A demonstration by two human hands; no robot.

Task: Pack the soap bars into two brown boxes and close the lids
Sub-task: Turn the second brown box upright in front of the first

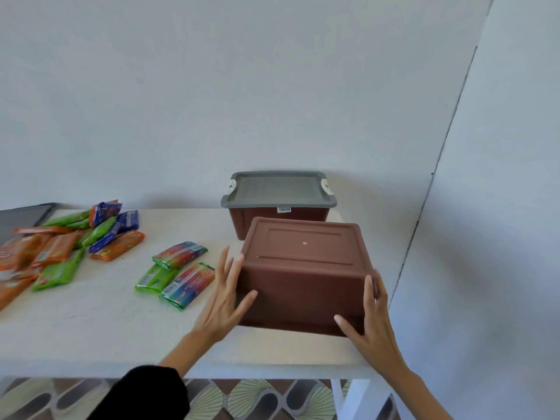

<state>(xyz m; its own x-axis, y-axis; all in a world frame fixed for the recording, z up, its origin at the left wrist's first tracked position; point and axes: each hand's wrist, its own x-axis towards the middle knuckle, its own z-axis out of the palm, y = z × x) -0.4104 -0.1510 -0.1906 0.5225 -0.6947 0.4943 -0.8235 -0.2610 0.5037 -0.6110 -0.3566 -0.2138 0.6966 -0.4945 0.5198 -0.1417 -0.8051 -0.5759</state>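
– While the fingers [231, 268] of the left hand [225, 294] lie straight and spread along its left wall, how is the upturned brown box [303, 268] held on the other side?
– The right hand [371, 322] mirrors it: fingers [368, 286] straight up the right wall, thumb laid flat on the near wall. Both hands press flat, with nothing curled round.
– Does it rest on the table?
– I cannot tell. Its base faces up and toward the camera, tilted, over the near right part of the white table [106, 328], close to the front edge.
– And the room around it?
– Just behind it, the second brown box [242, 221] stands upright with its grey lid [278, 189] on, near the back wall [212, 116]. The table's right edge runs near the side wall [485, 237], so that side is tight. To the left, three wrapped soap bars [178, 256] lie just beside the left hand. Past them is a stretch of open tabletop, then a loose pile of soap bars [60, 247] in orange, green and blue at the far left
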